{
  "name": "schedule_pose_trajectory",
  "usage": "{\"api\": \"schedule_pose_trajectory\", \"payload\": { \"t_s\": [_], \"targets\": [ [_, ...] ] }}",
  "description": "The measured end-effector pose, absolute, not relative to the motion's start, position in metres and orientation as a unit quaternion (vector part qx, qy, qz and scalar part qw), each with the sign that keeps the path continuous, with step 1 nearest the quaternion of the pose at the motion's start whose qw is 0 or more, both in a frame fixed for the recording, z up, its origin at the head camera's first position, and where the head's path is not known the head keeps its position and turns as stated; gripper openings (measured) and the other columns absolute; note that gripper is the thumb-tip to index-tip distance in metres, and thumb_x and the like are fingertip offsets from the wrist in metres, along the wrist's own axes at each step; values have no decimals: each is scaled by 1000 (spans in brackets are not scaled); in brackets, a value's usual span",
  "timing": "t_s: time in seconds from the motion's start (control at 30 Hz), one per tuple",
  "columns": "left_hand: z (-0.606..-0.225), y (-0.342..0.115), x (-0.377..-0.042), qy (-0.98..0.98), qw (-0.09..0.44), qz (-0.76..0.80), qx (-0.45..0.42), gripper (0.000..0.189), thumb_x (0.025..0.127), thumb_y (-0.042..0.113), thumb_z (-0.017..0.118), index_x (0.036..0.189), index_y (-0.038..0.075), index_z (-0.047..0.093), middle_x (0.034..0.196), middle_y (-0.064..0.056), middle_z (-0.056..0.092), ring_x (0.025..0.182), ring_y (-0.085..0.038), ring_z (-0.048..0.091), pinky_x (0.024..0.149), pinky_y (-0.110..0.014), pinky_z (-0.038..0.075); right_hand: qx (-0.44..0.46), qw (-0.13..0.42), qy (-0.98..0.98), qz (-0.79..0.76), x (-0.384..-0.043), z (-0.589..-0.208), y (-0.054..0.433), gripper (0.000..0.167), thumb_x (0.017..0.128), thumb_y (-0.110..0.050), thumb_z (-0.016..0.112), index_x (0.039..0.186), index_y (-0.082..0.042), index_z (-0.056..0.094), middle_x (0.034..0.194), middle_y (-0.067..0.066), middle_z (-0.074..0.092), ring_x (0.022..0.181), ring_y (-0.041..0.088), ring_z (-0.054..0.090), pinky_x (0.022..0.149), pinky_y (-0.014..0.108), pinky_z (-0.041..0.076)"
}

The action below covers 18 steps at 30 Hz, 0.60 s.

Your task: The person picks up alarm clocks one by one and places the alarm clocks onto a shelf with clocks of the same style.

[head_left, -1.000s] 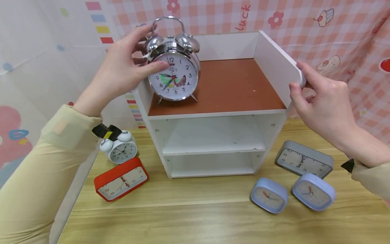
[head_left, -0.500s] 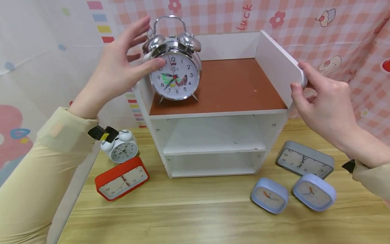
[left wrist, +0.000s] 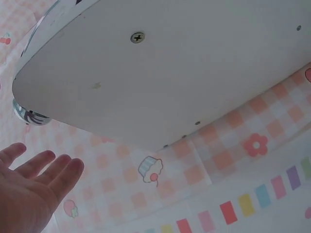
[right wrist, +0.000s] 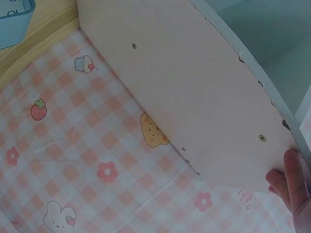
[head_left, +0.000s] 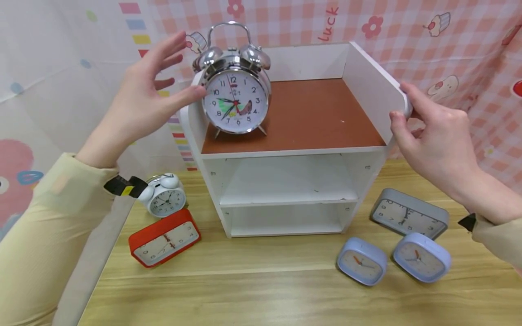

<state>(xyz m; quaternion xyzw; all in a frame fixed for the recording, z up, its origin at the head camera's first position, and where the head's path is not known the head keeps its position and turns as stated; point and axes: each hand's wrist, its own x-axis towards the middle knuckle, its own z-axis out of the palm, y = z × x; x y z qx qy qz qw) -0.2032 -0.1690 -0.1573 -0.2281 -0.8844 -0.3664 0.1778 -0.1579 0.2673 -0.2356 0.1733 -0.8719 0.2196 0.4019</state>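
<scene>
A silver twin-bell alarm clock (head_left: 236,102) stands upright on the brown top board (head_left: 310,115) of a small white shelf unit (head_left: 289,179), at its left side. Just left of the clock, my left hand (head_left: 142,93) is held with fingers spread and nothing in them; its thumb tip is right by the clock's edge. In the left wrist view those fingers (left wrist: 51,174) are apart from the shelf's outer side panel (left wrist: 160,77). My right hand (head_left: 440,140) pinches the front edge of the right side panel (head_left: 375,90) between thumb and fingers.
On the wooden table (head_left: 261,290), a white twin-bell clock (head_left: 166,199) and a red clock (head_left: 165,237) stand left of the shelf. To the right are a grey clock (head_left: 409,215) and two lavender clocks (head_left: 362,262). A checked curtain (head_left: 302,22) hangs behind.
My left hand has let go of the silver alarm clock and moved left, its fingers coming away from the bell and handle. The right hand stays on the panel.
</scene>
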Motion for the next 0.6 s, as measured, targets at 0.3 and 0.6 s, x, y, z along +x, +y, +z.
{"api": "schedule_pose_trajectory", "payload": {
  "t_s": [0.3, 0.6],
  "targets": [
    [-166, -187, -199, -881, 190, -379, -212, 83, 96, 19, 77, 165, 31, 33, 173, 9, 36, 158, -20, 41, 127, -45, 41, 177, 413, -864, 227, -159, -237, 267, 46, 100, -8, 59, 145, -2, 60, 110, 35, 75, 84, -45, 35, 74, -13, 29],
    [-177, -210, -192, -887, 203, -367, -194, 81, 96, 23, 76, 164, 34, 33, 172, 8, 38, 157, -20, 42, 127, -43, 42, 179, 415, -862, 230, -159, -238, 266, 46, 100, -8, 58, 145, -2, 61, 110, 35, 75, 84, -45, 36, 75, -13, 29]
  ]
}}
